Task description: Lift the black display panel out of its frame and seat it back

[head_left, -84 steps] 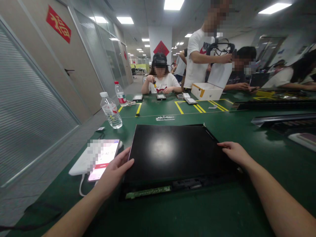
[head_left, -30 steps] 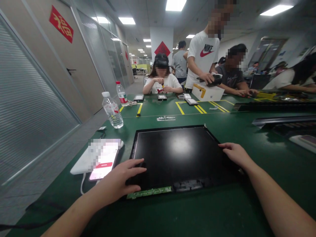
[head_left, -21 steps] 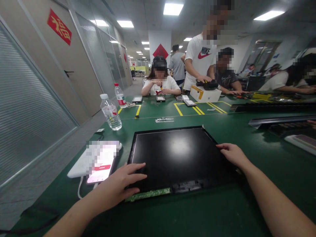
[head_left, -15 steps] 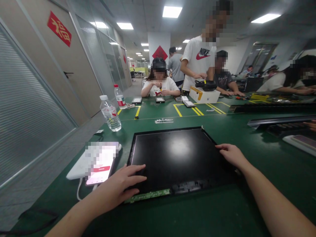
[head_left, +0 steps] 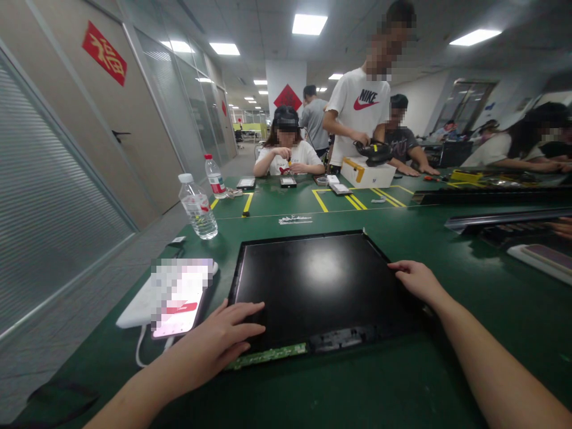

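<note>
A large black display panel lies flat on the green table in front of me. A green circuit strip runs along its near edge. My left hand rests on the panel's near left corner with the fingers stretched out flat. My right hand lies on the panel's right edge, fingers extended and together. Neither hand holds anything.
A lit phone lies on a white power bank left of the panel, with a water bottle beyond. Trays sit at the right. Across the table a seated person works; a standing person handles a white box.
My left hand moved from gripping the panel's left edge to lying flat on its near corner. The panel settled flat on the table. The right hand stayed put.
</note>
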`<control>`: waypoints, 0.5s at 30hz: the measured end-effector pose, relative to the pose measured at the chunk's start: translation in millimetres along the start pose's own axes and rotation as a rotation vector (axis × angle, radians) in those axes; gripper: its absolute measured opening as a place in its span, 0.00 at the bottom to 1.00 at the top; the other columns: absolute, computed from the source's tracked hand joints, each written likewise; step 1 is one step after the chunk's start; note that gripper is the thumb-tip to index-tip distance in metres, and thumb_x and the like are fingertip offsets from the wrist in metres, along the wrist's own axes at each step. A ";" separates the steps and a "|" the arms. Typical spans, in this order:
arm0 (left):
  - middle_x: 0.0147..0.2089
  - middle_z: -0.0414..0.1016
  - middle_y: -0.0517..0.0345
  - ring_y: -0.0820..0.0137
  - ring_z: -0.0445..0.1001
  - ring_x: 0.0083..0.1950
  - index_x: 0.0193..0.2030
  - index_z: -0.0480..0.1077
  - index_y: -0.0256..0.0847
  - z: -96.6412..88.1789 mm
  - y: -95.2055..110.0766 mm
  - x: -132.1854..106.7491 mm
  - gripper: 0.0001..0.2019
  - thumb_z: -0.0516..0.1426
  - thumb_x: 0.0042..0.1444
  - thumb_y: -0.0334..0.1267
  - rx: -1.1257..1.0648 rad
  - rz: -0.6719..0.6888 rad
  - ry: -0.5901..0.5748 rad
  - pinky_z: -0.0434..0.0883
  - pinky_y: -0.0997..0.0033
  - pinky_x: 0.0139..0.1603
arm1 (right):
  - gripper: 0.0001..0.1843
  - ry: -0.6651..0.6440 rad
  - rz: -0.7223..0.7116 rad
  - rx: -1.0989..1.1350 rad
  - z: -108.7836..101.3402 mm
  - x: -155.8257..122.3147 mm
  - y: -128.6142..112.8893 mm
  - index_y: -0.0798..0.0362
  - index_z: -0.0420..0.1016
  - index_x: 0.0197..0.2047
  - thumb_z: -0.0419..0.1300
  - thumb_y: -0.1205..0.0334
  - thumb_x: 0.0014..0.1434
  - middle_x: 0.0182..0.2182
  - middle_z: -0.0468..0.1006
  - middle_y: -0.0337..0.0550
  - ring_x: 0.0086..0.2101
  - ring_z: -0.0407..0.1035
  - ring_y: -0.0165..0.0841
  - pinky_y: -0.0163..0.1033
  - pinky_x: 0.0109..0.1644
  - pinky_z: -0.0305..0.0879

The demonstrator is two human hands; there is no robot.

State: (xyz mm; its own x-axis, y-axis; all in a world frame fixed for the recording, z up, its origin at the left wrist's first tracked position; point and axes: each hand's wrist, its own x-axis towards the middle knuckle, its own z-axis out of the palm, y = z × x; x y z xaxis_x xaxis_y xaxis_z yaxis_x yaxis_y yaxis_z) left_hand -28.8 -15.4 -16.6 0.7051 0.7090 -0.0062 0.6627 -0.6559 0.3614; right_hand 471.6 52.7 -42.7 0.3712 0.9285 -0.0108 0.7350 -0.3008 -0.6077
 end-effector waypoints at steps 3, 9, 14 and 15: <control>0.72 0.67 0.54 0.52 0.67 0.70 0.63 0.74 0.58 1.4 -3.1 0.1 0.24 0.56 0.62 0.32 0.001 -0.014 0.040 0.57 0.35 0.71 | 0.19 0.012 -0.021 -0.008 1.6 1.7 3.4 0.52 0.87 0.41 0.57 0.71 0.52 0.39 0.85 0.46 0.39 0.78 0.37 0.37 0.47 0.71; 0.72 0.65 0.44 0.47 0.67 0.69 0.65 0.73 0.48 1.4 -10.8 4.9 0.24 0.58 0.63 0.48 0.088 -0.198 0.223 0.68 0.42 0.66 | 0.20 0.011 -0.017 -0.003 3.7 4.3 9.5 0.52 0.87 0.42 0.56 0.71 0.51 0.38 0.85 0.45 0.39 0.78 0.36 0.36 0.47 0.70; 0.70 0.66 0.32 0.44 0.67 0.69 0.63 0.73 0.32 8.3 -21.9 7.9 0.25 0.51 0.65 0.44 0.215 -0.368 0.290 0.66 0.39 0.67 | 0.20 -0.002 -0.023 -0.004 3.8 6.3 11.6 0.52 0.86 0.43 0.56 0.71 0.51 0.38 0.85 0.43 0.39 0.78 0.36 0.37 0.47 0.70; 0.70 0.66 0.32 0.44 0.67 0.69 0.63 0.73 0.31 10.1 -23.5 8.3 0.25 0.50 0.65 0.43 0.221 -0.382 0.291 0.66 0.39 0.67 | 0.20 -0.005 -0.021 -0.008 3.6 6.2 11.3 0.52 0.86 0.43 0.56 0.70 0.51 0.38 0.85 0.43 0.40 0.78 0.36 0.37 0.47 0.70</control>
State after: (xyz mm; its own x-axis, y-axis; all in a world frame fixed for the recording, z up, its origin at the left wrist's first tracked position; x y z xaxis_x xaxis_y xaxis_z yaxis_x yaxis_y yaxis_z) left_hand -36.0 3.3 -34.6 0.3241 0.9303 0.1715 0.9183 -0.3530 0.1791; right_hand 480.2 55.8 -52.4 0.3530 0.9356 -0.0018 0.7470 -0.2830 -0.6016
